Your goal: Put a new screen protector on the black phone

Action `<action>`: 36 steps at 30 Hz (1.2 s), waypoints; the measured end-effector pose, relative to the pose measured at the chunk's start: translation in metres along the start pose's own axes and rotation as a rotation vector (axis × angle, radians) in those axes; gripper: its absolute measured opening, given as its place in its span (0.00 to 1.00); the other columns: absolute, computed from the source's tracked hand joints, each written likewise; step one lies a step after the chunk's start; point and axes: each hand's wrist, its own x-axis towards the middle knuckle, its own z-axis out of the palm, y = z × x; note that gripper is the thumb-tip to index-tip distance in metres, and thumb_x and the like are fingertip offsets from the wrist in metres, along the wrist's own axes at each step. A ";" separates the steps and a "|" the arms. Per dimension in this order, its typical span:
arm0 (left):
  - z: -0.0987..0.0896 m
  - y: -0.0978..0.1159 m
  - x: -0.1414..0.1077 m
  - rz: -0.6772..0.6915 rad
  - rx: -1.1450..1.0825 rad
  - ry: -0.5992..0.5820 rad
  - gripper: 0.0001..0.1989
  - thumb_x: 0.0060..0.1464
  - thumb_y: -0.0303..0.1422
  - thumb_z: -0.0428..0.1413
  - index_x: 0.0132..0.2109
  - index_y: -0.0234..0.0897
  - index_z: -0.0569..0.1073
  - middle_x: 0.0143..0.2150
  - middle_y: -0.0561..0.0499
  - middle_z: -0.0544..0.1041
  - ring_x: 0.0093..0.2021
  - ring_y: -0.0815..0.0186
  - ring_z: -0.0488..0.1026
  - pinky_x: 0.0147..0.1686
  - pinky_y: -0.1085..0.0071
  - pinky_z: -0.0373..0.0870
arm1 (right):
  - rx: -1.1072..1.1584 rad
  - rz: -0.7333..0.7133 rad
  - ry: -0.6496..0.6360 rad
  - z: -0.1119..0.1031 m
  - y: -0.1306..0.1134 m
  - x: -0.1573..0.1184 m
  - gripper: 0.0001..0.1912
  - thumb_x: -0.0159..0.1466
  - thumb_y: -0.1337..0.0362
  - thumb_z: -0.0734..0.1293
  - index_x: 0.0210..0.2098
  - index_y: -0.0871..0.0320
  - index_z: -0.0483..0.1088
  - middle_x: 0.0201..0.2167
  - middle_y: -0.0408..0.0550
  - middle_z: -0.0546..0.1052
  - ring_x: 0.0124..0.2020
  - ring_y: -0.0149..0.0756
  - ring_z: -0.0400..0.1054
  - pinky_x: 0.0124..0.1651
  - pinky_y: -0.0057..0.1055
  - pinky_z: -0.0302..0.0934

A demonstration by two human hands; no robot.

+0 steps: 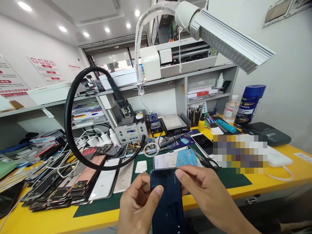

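A dark blue, glossy smartphone [168,204] is held back side up, just in front of the yellow bench's near edge. My left hand [138,204] grips its left side, with the thumb lying on the back panel. At the top right corner, my right hand [203,187] pinches the phone between thumb and fingers. Whether the right fingertips hold anything small besides the phone's edge is hidden. Just beyond the phone lies a white and light-blue printed packet [176,158] on the dark green mat [97,208]. A small white paper square [140,167] rests left of the packet.
Stacked phone parts [56,188] and several phones crowd the left. A hot-air station [131,131] with a looping black hose [68,130] stands behind. Black-handled scissors [211,162] lie right of the packet. A lamp [231,39] hangs overhead; a blue spray can [250,105] stands back right.
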 end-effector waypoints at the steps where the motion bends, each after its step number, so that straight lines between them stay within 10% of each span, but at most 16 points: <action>1: 0.001 0.002 -0.002 -0.004 0.011 0.012 0.20 0.46 0.47 0.70 0.31 0.35 0.74 0.25 0.54 0.69 0.27 0.71 0.64 0.29 0.77 0.62 | -0.009 -0.001 0.010 0.001 0.001 -0.001 0.12 0.68 0.57 0.68 0.31 0.57 0.72 0.26 0.42 0.69 0.31 0.36 0.67 0.38 0.29 0.67; 20: -0.010 -0.005 -0.003 0.021 -0.084 -0.170 0.15 0.53 0.42 0.66 0.36 0.33 0.77 0.30 0.49 0.75 0.31 0.68 0.71 0.33 0.76 0.69 | 0.225 -0.007 0.051 0.020 -0.005 -0.014 0.10 0.63 0.60 0.75 0.42 0.56 0.78 0.35 0.46 0.82 0.36 0.38 0.76 0.40 0.27 0.70; 36: -0.002 -0.003 -0.020 0.150 0.081 0.051 0.13 0.53 0.42 0.66 0.33 0.37 0.77 0.29 0.51 0.73 0.30 0.69 0.67 0.30 0.78 0.63 | 0.268 -0.042 0.191 0.020 0.001 -0.020 0.12 0.65 0.53 0.72 0.42 0.53 0.80 0.31 0.45 0.81 0.34 0.36 0.74 0.37 0.25 0.70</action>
